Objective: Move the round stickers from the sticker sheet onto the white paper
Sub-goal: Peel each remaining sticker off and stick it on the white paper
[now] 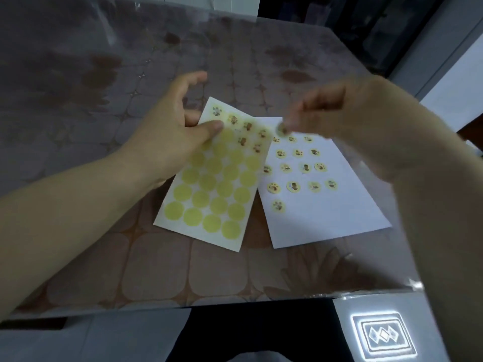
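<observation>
The sticker sheet (209, 184) lies tilted on the table, mostly bare yellow circles, with several picture stickers left near its top end. My left hand (172, 126) holds its upper left edge, thumb on top of the sheet. To its right lies the white paper (326, 215), partly under the sheet, with several round stickers (295, 167) stuck on it in rows. My right hand (339, 116) hovers blurred above the paper's top edge, fingertips pinching one round sticker (281, 129).
A patterned brown tablecloth under clear plastic (183, 270) covers the table. The table's near edge (235, 303) runs across the bottom. A bright patterned floor tile (381, 335) shows at lower right. Dark furniture stands beyond the far right corner.
</observation>
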Demonstrator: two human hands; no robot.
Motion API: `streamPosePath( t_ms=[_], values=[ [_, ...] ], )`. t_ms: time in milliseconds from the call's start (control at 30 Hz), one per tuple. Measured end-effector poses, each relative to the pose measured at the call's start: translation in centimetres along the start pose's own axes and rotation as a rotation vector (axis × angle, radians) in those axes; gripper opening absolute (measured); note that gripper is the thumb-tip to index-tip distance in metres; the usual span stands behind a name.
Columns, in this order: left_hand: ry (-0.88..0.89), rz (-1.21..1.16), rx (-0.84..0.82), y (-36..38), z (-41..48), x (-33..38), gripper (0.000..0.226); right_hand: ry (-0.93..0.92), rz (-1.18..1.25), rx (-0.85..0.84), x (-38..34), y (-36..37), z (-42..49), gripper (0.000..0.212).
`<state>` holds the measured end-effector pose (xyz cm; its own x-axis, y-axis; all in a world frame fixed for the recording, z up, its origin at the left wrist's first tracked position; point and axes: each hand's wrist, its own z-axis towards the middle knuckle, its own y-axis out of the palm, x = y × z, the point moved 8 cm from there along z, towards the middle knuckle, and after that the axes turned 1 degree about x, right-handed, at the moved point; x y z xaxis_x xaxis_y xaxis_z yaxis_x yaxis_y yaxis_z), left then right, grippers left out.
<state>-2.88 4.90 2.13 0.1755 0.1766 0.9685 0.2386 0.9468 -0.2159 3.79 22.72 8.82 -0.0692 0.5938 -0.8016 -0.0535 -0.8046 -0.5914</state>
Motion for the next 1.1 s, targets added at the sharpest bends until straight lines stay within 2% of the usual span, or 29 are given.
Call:
streamPosePath(
  t_ms=[100,267,433,833,1033,1100],
  values=[
    [-0.01,-0.01,0.012,0.1,0.0,0.0,0.06,0.131,-0.201,-0.155,3.1,0.2,-2.4,0.025],
    [-0.051,-0.066,0.011,0.4,0.0,-0.4,0.055,0.293,-0.113,-0.147,6.9,1.3,-4.2,0.006],
    [-0.068,-0.089,0.029,0.4,-0.2,-0.3,0.048,0.293,-0.073,-0.105,7.0,1.5,-4.2,0.003],
    [-0.063,-0.05,0.012,0.4,-0.2,-0.5,0.055,0.246,-0.063,-0.015,6.8,1.6,-3.9,0.011],
    [-0.067,-0.06,0.008,0.6,-0.3,-0.4,0.054,0.226,-0.106,-0.004,6.7,1.8,-4.0,0.008],
    [-0.067,-0.07,0.004,0.6,-0.3,-0.4,0.054,0.22,-0.139,0.016,6.8,1.6,-3.9,0.013]
  ],
)
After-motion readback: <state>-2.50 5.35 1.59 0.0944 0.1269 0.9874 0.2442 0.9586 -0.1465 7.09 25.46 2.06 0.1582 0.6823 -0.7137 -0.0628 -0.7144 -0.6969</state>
